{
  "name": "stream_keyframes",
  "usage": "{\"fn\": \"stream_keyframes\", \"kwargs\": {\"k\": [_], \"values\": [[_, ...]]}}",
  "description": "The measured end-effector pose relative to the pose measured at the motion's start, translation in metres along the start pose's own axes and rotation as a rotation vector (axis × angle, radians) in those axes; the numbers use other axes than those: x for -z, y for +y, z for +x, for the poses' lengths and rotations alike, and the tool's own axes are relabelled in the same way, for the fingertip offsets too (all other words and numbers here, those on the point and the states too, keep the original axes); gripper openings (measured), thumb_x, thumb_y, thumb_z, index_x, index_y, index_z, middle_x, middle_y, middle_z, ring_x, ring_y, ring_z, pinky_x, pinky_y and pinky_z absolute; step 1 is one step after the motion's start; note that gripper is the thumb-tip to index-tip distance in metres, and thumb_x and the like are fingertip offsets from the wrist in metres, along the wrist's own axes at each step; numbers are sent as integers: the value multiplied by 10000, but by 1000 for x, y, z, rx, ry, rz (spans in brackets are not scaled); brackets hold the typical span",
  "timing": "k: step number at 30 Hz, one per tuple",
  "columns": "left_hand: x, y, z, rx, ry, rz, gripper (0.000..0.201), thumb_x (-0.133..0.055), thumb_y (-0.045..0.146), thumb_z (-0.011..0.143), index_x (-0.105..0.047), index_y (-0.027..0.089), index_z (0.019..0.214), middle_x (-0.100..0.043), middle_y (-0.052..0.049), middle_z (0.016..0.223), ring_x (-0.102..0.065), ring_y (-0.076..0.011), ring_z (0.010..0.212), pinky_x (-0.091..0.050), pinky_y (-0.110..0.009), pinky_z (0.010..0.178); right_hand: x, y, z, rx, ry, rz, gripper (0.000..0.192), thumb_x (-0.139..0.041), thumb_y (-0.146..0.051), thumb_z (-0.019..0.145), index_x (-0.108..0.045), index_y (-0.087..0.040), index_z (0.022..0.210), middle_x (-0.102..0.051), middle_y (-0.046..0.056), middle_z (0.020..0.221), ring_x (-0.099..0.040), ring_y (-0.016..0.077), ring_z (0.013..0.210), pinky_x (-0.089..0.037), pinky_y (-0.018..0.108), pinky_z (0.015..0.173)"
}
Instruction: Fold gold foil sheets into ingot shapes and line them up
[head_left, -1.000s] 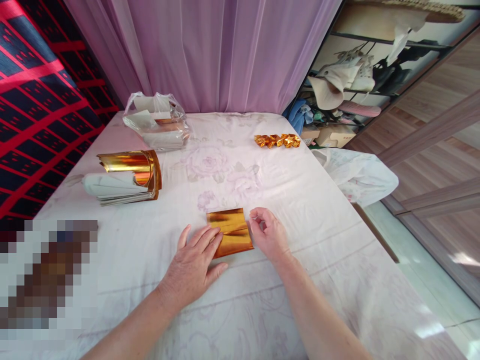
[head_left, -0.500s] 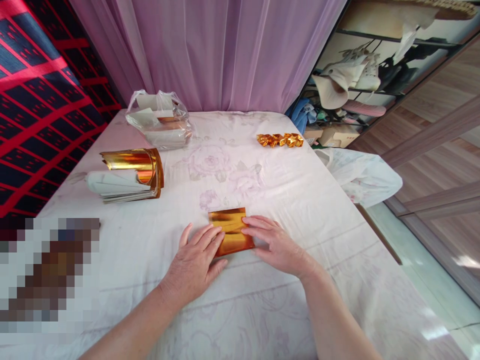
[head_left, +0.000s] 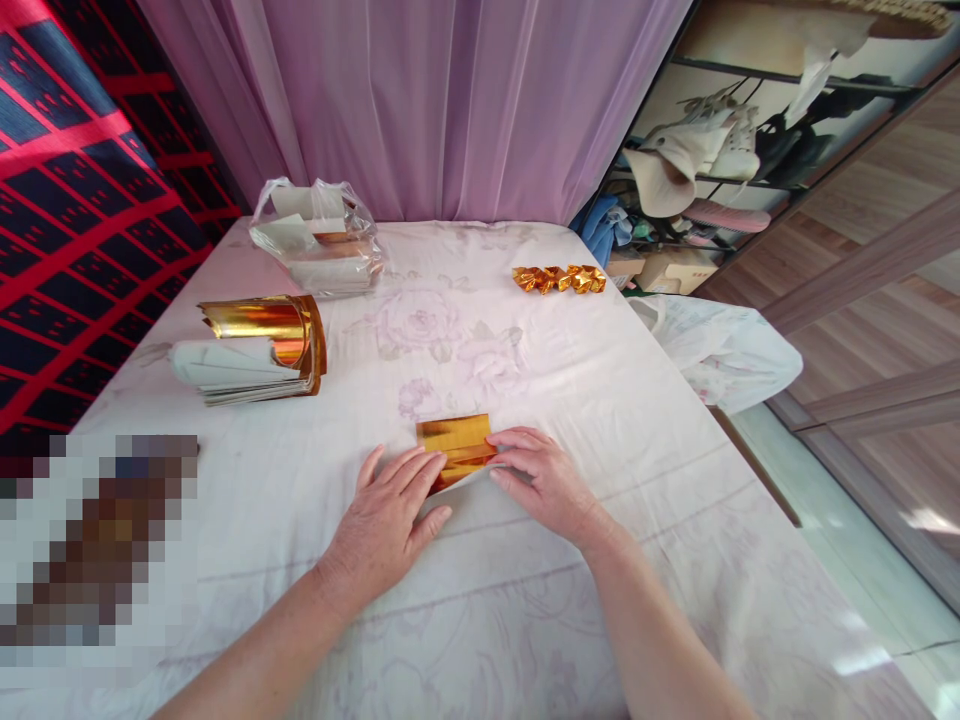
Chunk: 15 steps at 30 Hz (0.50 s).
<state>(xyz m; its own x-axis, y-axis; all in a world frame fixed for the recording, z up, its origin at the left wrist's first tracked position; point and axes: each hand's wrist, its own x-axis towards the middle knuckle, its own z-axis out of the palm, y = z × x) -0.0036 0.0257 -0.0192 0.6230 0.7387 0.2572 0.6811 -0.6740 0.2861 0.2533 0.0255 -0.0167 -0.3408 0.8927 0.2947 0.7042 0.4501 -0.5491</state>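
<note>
A sheet of gold foil paper (head_left: 459,440) lies on the cloth in front of me, its near edge lifted and curled so the pale underside shows. My left hand (head_left: 390,510) rests flat on the left side of the sheet, thumb stretched out to the side. At the right edge, my right hand (head_left: 541,480) pinches the lifted part between thumb and fingers. Farther off to the right sits a row of several folded gold foil pieces (head_left: 559,280). To the left stands a curled stack of gold foil sheets (head_left: 262,320) with pale backs.
A clear plastic bag (head_left: 319,240) of paper sheets sits at the back left of the cloth-covered table (head_left: 450,330). Beyond the right edge are a white plastic bag (head_left: 735,350) and a shelf with shoes and a cap (head_left: 664,180). A blurred patch covers the lower left.
The near edge of the foil sheet has come up and bent away from me, with my right hand now pinching it. My left hand has stayed nearly in place.
</note>
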Motion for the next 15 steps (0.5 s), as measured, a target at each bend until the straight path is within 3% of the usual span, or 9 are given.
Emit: {"fn": "stream_keyframes", "kwargs": {"k": [6, 8, 10, 15], "values": [[-3, -1, -3, -3, 51, -36, 634, -376, 382, 1027, -108, 180, 1565, -633, -129, 1337, -547, -250, 1266, -271, -521, 1133, -5, 0, 1, -12, 68, -22, 152, -588, -230, 916, -712, -226, 826, -730, 62, 1089, -640, 224, 995, -535, 413, 869], [-3, 0, -3, -33, 96, -24, 664, -386, 355, 1026, -54, 179, 1573, -643, -128, 1319, -538, -254, 1273, -260, -528, 1136, -7, -1, 1, -22, 80, -31, 165, -588, -238, 916, -696, -226, 791, -731, 61, 1075, -638, 222, 980, -533, 407, 860], [-2, 1, -3, -64, 107, 4, 629, -408, 334, 1019, -131, 206, 1568, -635, -116, 1327, -526, -261, 1281, -245, -536, 1142, -8, -2, 2, -38, 91, -43, 171, -592, -237, 911, -682, -229, 766, -731, 58, 1062, -636, 222, 973, -528, 407, 863], [2, 5, -1, -57, 3, 69, 479, -470, 395, 990, -453, 250, 1446, -597, -109, 1354, -494, -284, 1300, -236, -552, 1148, -11, -4, 3, -75, 116, -49, 175, -587, -231, 904, -659, -232, 744, -731, 55, 1036, -636, 220, 974, -514, 403, 881]]}}
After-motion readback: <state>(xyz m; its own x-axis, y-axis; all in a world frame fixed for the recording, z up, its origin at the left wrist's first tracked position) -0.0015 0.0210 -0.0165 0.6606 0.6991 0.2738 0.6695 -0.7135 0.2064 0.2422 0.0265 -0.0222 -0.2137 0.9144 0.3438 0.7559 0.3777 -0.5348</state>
